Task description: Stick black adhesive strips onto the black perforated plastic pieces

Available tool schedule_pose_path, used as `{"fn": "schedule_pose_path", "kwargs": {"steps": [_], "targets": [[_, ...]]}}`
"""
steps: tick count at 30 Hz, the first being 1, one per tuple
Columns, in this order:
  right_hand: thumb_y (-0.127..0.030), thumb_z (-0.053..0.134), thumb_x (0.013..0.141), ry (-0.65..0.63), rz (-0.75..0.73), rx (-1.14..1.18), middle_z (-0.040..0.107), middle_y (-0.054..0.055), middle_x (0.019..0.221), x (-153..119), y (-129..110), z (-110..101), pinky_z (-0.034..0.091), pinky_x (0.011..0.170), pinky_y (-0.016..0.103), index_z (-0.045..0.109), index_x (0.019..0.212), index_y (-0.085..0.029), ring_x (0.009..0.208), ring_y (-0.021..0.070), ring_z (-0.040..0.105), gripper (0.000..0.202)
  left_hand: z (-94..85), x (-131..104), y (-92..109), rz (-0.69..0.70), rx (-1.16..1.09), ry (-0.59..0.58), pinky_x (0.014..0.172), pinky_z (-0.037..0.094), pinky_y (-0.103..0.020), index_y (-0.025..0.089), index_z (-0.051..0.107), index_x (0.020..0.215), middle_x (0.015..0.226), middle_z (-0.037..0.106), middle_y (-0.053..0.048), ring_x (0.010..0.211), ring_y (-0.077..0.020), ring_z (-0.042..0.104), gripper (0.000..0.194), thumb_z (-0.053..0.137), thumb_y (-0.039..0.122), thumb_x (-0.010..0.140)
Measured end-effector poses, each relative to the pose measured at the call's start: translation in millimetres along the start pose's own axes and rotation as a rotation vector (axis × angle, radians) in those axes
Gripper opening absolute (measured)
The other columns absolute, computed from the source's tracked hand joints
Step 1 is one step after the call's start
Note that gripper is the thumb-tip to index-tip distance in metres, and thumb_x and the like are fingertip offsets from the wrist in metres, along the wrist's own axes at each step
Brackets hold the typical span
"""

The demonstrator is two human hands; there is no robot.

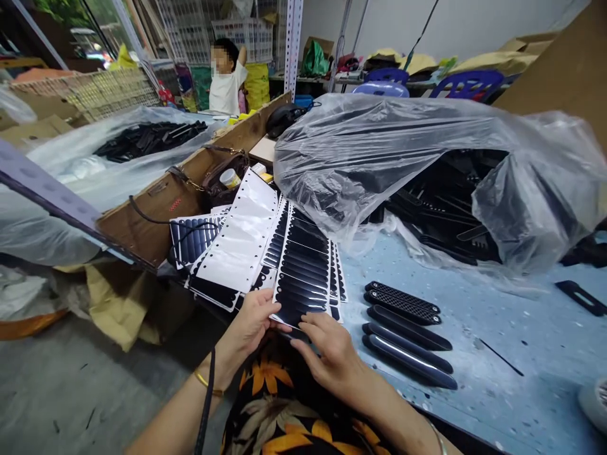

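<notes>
A white-backed sheet of long black stickers (303, 268) lies over a stack of similar sheets. My left hand (253, 319) pinches its lower left corner between thumb and fingers. At the lower right edge, the curled fingers of my right hand (332, 351) are on the sheet, with the thumb below the edge. Beside that hand on the blue table are smooth dark strips (408, 354) and black textured strips (403, 302) with holes at the ends. A sheet turned white side up (244, 234) partly covers other sticker sheets (196, 239) to the left.
Clear plastic (379, 151) drapes over a heap of black parts (450, 202) behind the blue table (497, 322). A wooden board (152, 221) edges the left side. A black piece (581, 297) lies far right. Another person (227, 88) is in the background.
</notes>
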State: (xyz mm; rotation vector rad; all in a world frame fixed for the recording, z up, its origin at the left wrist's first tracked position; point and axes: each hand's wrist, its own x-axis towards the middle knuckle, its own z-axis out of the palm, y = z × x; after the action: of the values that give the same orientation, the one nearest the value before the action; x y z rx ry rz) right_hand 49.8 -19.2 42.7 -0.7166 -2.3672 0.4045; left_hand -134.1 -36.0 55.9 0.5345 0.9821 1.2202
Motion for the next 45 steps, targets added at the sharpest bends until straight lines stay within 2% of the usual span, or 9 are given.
{"fn": "schedule_pose_path", "kwargs": {"steps": [4, 7, 11, 17, 23, 29, 34, 38, 45], "targets": [[-0.015, 0.053, 0.094, 0.152, 0.059, -0.002, 0.064, 0.005, 0.069, -6.1, 9.5, 0.4, 0.046, 0.058, 0.029, 0.066, 0.087, -0.017, 0.062, 0.0177, 0.059, 0.014, -4.0, -8.6, -4.9, 0.014, 0.06, 0.089, 0.049, 0.058, -0.025, 0.009, 0.069, 0.077, 0.074, 0.07, -0.007, 0.059, -0.0146, 0.064, 0.03, 0.081, 0.035, 0.068], [-0.014, 0.054, 0.093, 0.212, 0.11, 0.015, 0.06, 0.003, 0.064, -6.9, 14.2, 7.5, 0.043, 0.053, 0.027, 0.066, 0.084, -0.017, 0.055, 0.0155, 0.057, 0.015, -6.8, -12.0, -6.4, 0.006, 0.161, 0.18, 0.035, 0.045, -0.018, 0.011, 0.064, 0.07, 0.061, 0.066, -0.005, 0.051, -0.0166, 0.066, 0.035, 0.082, 0.04, 0.065], [-0.017, 0.054, 0.092, 0.188, 0.172, 0.102, 0.06, 0.003, 0.065, -7.4, 12.2, 14.7, 0.041, 0.052, 0.026, 0.065, 0.079, -0.018, 0.055, 0.0144, 0.057, 0.017, -7.5, -15.1, -5.8, -0.001, 0.238, 0.189, 0.03, 0.03, -0.013, 0.011, 0.061, 0.067, 0.056, 0.066, -0.006, 0.042, -0.015, 0.064, 0.037, 0.08, 0.043, 0.065], [-0.022, 0.055, 0.094, 0.167, 0.176, 0.176, 0.059, 0.002, 0.066, -3.9, 7.8, 18.1, 0.041, 0.052, 0.026, 0.065, 0.083, -0.019, 0.056, 0.0137, 0.055, 0.015, -2.3, -14.7, -6.1, -0.017, 0.217, 0.132, 0.033, 0.028, -0.014, 0.011, 0.062, 0.064, 0.058, 0.068, -0.007, 0.038, -0.0103, 0.059, 0.035, 0.079, 0.041, 0.065], [-0.03, 0.061, 0.091, 0.187, 0.187, 0.223, 0.057, 0.001, 0.065, -3.5, 3.7, 18.3, 0.042, 0.05, 0.025, 0.066, 0.087, -0.018, 0.054, 0.0129, 0.054, 0.014, -0.6, -14.8, -8.3, -0.005, 0.204, 0.135, 0.034, 0.02, -0.014, 0.011, 0.061, 0.059, 0.048, 0.063, -0.003, 0.031, -0.0031, 0.043, 0.032, 0.08, 0.036, 0.065], [-0.043, 0.072, 0.082, 0.141, 0.356, 0.401, 0.061, 0.001, 0.067, -4.3, 1.1, 19.2, 0.046, 0.047, 0.023, 0.071, 0.09, -0.015, 0.052, 0.0117, 0.057, 0.029, 10.4, -12.2, -12.4, -0.05, 0.059, 0.066, 0.035, 0.022, -0.016, 0.013, 0.058, 0.059, 0.049, 0.063, -0.003, 0.033, -0.0039, 0.043, 0.033, 0.08, 0.038, 0.065], [-0.043, 0.059, 0.091, 0.08, 0.477, 0.488, 0.064, 0.003, 0.063, -0.4, 3.0, 14.8, 0.045, 0.05, 0.023, 0.072, 0.076, -0.017, 0.055, 0.0127, 0.059, 0.033, 23.1, -5.9, -21.1, -0.03, 0.077, 0.054, 0.034, 0.021, -0.016, 0.014, 0.056, 0.056, 0.043, 0.054, 0.002, 0.031, -0.0033, 0.04, 0.039, 0.082, 0.042, 0.064], [-0.045, 0.049, 0.096, 0.024, 0.522, 0.586, 0.063, 0.002, 0.058, 4.4, 6.9, 8.0, 0.044, 0.055, 0.024, 0.067, 0.061, -0.018, 0.055, 0.0121, 0.056, 0.048, 29.6, -3.0, -24.9, -0.024, 0.116, 0.007, 0.034, 0.019, -0.016, 0.013, 0.056, 0.056, 0.048, 0.061, -0.003, 0.031, -0.0036, 0.042, 0.041, 0.08, 0.045, 0.066], [-0.054, 0.047, 0.095, -0.056, 0.575, 0.866, 0.064, 0.002, 0.06, 4.7, 15.4, 3.5, 0.044, 0.059, 0.026, 0.066, 0.06, -0.017, 0.059, 0.0139, 0.057, 0.054, 34.0, -0.9, -28.2, -0.03, 0.141, 0.024, 0.034, 0.019, -0.017, 0.014, 0.055, 0.058, 0.048, 0.061, -0.002, 0.031, -0.0042, 0.042, 0.04, 0.078, 0.046, 0.068]]}}
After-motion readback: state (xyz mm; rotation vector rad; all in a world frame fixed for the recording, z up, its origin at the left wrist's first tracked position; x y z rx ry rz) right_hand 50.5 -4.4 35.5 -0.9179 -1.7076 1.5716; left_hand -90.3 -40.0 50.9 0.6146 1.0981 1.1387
